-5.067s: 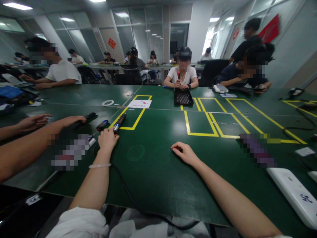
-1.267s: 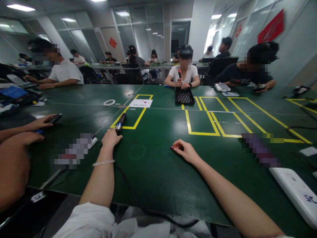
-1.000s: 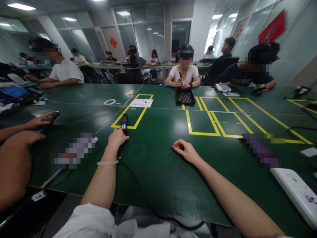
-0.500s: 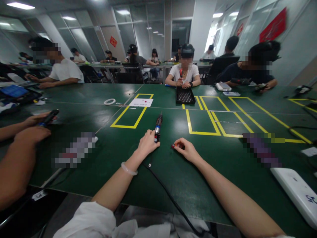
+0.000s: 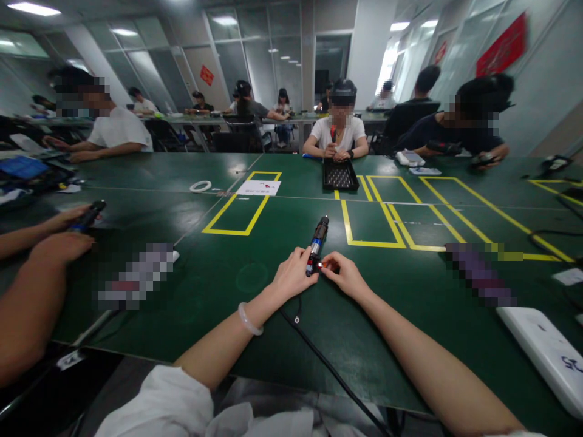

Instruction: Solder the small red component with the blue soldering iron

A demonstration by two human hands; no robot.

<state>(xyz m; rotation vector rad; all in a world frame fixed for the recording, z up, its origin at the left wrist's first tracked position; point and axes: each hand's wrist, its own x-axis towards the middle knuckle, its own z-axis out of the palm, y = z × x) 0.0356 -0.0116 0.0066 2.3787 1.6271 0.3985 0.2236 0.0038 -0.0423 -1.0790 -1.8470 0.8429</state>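
Note:
An electric screwdriver [image 5: 317,240] with a dark nose and a blue and silver band points away from me over the green table [image 5: 191,279]. My left hand [image 5: 294,273] is closed round its rear part, a pale bangle on that wrist. A black cable [image 5: 319,358] runs from beneath that hand toward my lap. Between thumb and fingertips, my right hand [image 5: 344,276] pinches a small red-orange piece [image 5: 321,266], close beside the screwdriver's rear end. Whether the piece touches the screwdriver I cannot tell. My fingers hide part of both things.
Yellow tape outlines [image 5: 378,244] mark the table. Across from me, a person works over a black tray [image 5: 340,176] of small parts. A printed sheet [image 5: 259,187] and tape roll [image 5: 200,186] lie farther left. A white power strip [image 5: 542,352] sits right; a neighbour's hands [image 5: 68,233] are at left.
My left hand and the screwdriver have moved right, up to my right hand, and the screwdriver's tip leans more to the right. My right hand stays nearly in place with the small piece.

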